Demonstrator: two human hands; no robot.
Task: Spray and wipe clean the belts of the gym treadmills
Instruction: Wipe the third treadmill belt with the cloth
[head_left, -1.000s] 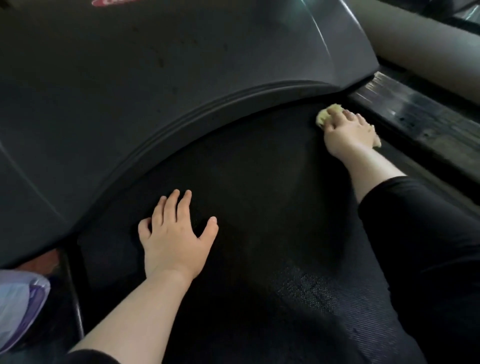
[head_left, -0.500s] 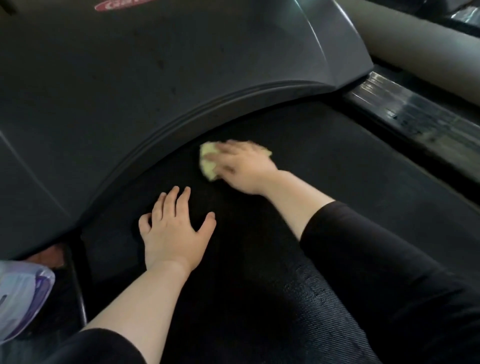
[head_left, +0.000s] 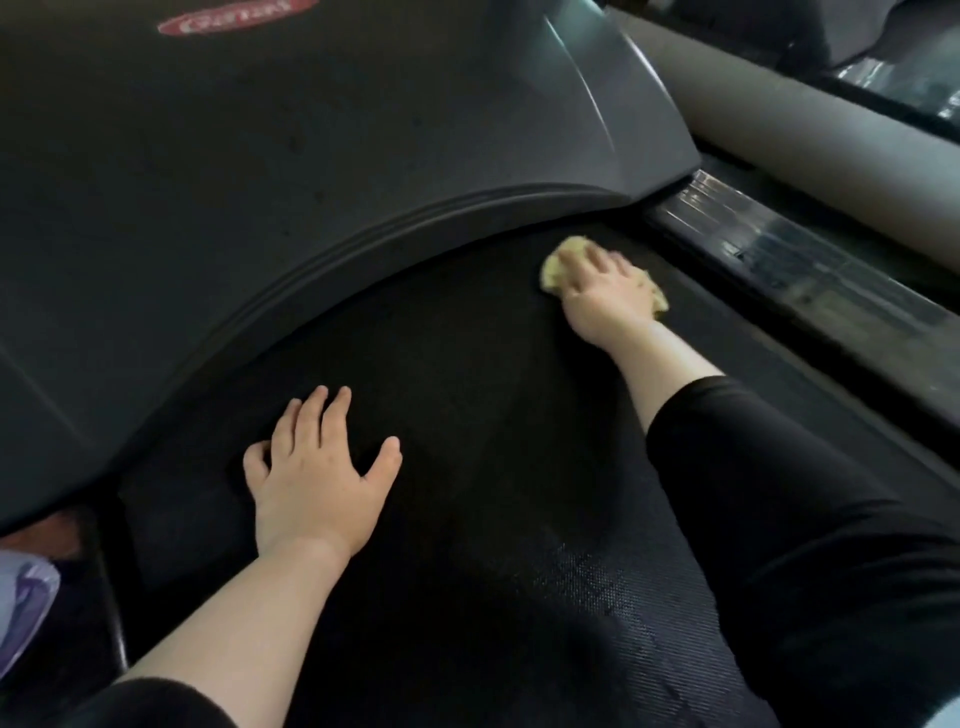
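Note:
The black textured treadmill belt (head_left: 467, 395) fills the middle of the view. My right hand (head_left: 602, 291) presses a yellow cloth (head_left: 558, 262) flat on the belt at its far right, close to the curved edge of the motor cover. Most of the cloth is hidden under the hand; its edges show left and right of the fingers. My left hand (head_left: 317, 467) rests palm down on the belt at the left, fingers spread, holding nothing.
The dark grey motor cover (head_left: 311, 156) with a red logo (head_left: 234, 18) rises beyond the belt. A shiny black side rail (head_left: 810, 265) runs along the right, with a grey tube (head_left: 779, 130) beyond it. A pale purple object (head_left: 23, 597) shows at the left edge.
My right hand swept the cloth from the belt's far right corner to the middle near the left hand, then back to the right. The left hand stayed put.

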